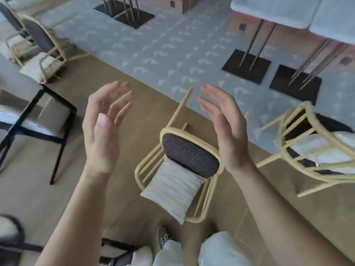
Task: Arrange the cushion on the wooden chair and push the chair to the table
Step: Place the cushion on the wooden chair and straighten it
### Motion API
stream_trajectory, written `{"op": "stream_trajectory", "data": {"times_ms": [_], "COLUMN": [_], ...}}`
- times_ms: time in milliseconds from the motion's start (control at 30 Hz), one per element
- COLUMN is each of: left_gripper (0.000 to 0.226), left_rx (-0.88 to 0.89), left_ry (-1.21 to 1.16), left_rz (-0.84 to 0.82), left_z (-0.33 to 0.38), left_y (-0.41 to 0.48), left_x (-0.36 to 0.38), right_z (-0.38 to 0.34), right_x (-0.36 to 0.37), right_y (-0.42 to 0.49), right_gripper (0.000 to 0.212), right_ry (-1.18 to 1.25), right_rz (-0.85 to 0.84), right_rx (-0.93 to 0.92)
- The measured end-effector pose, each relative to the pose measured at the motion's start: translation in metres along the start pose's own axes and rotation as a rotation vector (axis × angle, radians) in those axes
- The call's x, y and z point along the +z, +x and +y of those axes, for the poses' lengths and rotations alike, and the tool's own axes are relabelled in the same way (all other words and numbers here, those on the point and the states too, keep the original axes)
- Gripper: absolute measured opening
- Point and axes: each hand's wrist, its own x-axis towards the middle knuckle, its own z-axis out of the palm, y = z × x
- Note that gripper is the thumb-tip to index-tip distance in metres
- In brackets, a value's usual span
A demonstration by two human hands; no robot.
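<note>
Head view: left hand (103, 127) and right hand (224, 127) up side by side, palms facing each other, fingers loose and spread, grasping nothing. Below and between them, wooden chair (190, 154) with pale frame and dark padded back, standing on the brown floor (153, 104) near the edge of the grey patterned carpet (163, 45). White cushion (172, 189) lying on its seat, against the back. Well apart at upper right, white-topped table (278, 10) on thin legs and dark base plates. At right, second pale-framed chair (299, 129) with its own white cushion; at left, black-framed chair (38, 120). Light trousers (221, 250) and grey shoe (163, 237) along the bottom edge.
</note>
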Motion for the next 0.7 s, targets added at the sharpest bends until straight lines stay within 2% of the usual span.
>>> {"op": "stream_trajectory", "data": {"times_ms": [267, 400, 467, 567, 700], "left_gripper": [0.056, 0.057, 0.061, 0.063, 0.069], "left_rx": [-0.279, -0.366, -0.415, -0.43, -0.471], "left_ry": [-0.015, -0.038, -0.034, 0.006, 0.12], "left_rz": [-0.101, -0.194, -0.236, -0.251, -0.264], "left_z": [-0.201, -0.314, -0.377, -0.463, -0.57], "left_y": [-0.042, -0.077, -0.097, -0.129, -0.176], "left_x": [0.002, 0.008, 0.008, -0.003, -0.028], "right_z": [0.193, 0.31, 0.373, 0.461, 0.568], "right_x": [0.006, 0.002, 0.0, -0.003, -0.001], "right_y": [-0.054, -0.091, -0.112, -0.147, -0.199], "right_gripper": [0.095, 0.098, 0.092, 0.073, 0.07], "right_ry": [-0.055, -0.069, -0.067, -0.076, -0.107], "right_rz": [0.198, 0.278, 0.313, 0.374, 0.406], "right_rx": [0.334, 0.415, 0.44, 0.509, 0.619]}}
